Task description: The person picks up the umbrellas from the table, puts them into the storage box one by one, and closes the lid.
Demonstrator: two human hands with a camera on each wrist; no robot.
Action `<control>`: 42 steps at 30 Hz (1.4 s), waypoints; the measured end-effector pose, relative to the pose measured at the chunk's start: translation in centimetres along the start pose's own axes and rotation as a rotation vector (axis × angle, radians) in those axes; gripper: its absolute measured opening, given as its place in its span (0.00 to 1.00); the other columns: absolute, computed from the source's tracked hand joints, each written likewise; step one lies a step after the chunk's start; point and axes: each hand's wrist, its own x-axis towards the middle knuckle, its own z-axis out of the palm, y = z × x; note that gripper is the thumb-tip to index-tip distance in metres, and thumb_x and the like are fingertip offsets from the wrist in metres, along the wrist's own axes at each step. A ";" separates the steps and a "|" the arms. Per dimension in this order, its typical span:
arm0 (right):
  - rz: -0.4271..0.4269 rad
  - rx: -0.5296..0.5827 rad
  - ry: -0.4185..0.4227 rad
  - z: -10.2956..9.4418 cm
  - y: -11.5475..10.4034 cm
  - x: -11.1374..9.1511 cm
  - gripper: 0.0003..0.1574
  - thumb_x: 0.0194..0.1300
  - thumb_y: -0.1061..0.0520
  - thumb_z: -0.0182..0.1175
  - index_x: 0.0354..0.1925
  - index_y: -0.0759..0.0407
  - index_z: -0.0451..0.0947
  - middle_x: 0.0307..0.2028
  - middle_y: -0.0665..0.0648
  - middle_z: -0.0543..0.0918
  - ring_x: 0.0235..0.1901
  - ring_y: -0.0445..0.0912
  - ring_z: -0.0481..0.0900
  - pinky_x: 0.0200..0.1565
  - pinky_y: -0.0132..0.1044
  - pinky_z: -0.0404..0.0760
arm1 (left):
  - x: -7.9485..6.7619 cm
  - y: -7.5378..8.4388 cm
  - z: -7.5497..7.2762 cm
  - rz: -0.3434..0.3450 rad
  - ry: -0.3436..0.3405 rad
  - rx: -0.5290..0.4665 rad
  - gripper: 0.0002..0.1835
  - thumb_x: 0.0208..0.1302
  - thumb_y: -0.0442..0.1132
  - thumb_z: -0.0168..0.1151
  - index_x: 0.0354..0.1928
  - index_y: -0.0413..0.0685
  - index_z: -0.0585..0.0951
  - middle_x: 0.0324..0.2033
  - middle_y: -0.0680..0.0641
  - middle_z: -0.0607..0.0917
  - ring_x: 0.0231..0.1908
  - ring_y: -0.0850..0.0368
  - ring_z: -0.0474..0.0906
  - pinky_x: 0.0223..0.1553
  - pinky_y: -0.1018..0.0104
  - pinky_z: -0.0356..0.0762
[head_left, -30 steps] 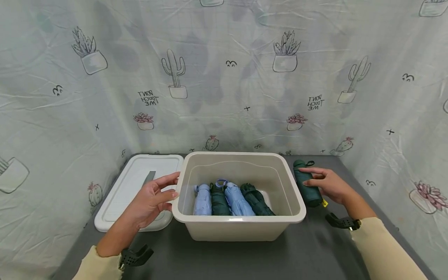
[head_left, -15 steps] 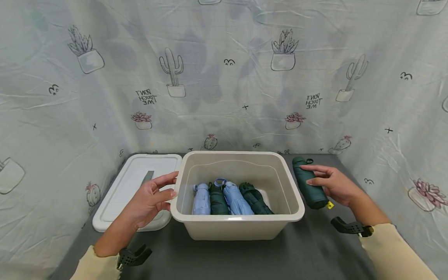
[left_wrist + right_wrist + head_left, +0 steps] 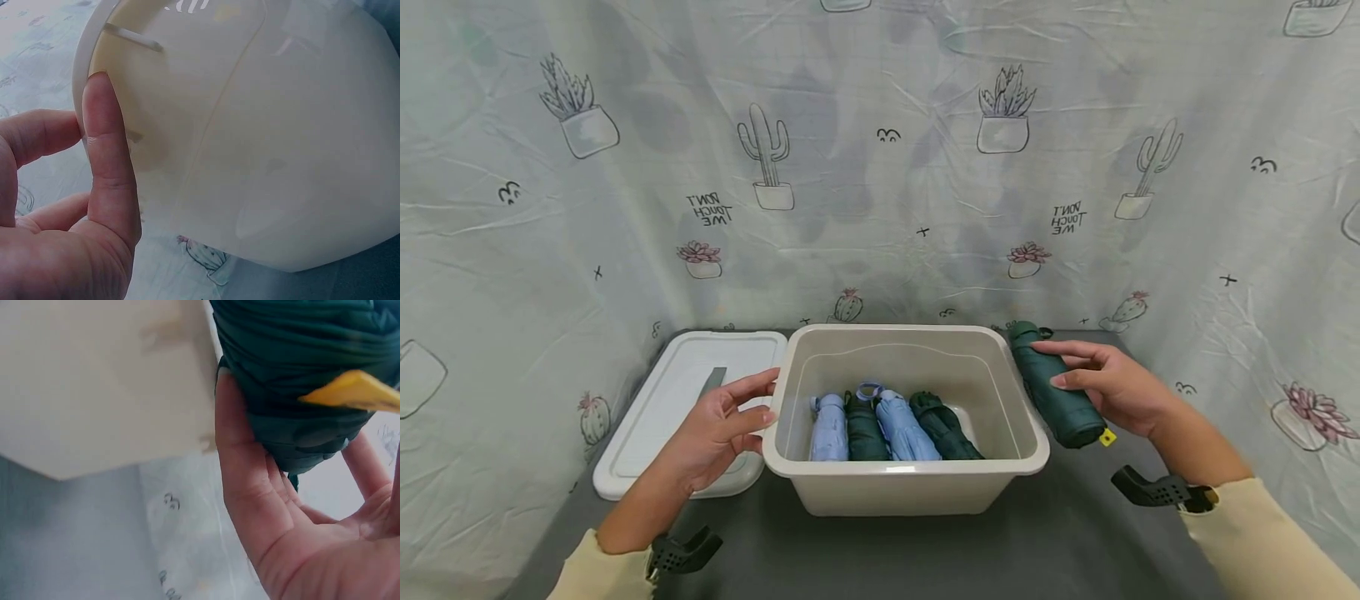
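An open beige plastic storage box (image 3: 895,492) stands in the middle of the table. Inside lie a pale blue folded umbrella (image 3: 830,429), a dark green one, a light blue one (image 3: 907,425) and another dark green umbrella (image 3: 947,429). My left hand (image 3: 722,429) pinches the box's left rim, thumb at its edge and a finger under it against the outer wall. To the right of the box, my right hand (image 3: 1116,387) grips a dark green folded umbrella (image 3: 1054,387) by its side, thumb and fingers round it. Its upper end overlaps the box's right rim in the head view; a yellow tag (image 3: 1107,437) hangs from the lower end.
A white lid (image 3: 647,417) lies on the grey table (image 3: 880,558) left of the box, a grey strip on it. A cactus-print curtain (image 3: 850,167) closes off the back and both sides.
My right hand has lifted the green umbrella and its upper end has moved left towards the box rim. The left hand keeps its hold on the box.
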 end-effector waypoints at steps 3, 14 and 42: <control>0.024 -0.014 0.006 0.5 -0.9 0.1 0.31 0.74 0.65 0.55 0.69 0.41 0.76 0.61 0.44 0.78 0.53 0.47 0.85 0.48 0.49 0.89 | 0.0 0.0 0.0 0.000 0.000 0.008 0.35 0.73 0.28 0.58 0.78 0.33 0.57 0.58 0.39 0.72 0.47 0.51 0.87 0.39 0.54 0.90; 0.132 -0.054 -0.005 2.9 -3.6 1.6 0.34 0.71 0.62 0.62 0.72 0.46 0.72 0.68 0.60 0.71 0.57 0.52 0.82 0.55 0.53 0.86 | 0.1 -0.2 -0.2 -0.001 -0.012 0.006 0.35 0.73 0.28 0.57 0.78 0.32 0.56 0.58 0.39 0.71 0.47 0.50 0.87 0.39 0.53 0.90; 0.506 -0.266 -0.048 8.1 -5.0 9.1 0.38 0.60 0.63 0.74 0.67 0.54 0.77 0.70 0.69 0.71 0.55 0.57 0.85 0.53 0.54 0.87 | 0.1 0.1 -0.1 -0.004 -0.018 -0.017 0.34 0.73 0.28 0.56 0.77 0.33 0.57 0.57 0.40 0.71 0.45 0.52 0.87 0.38 0.56 0.90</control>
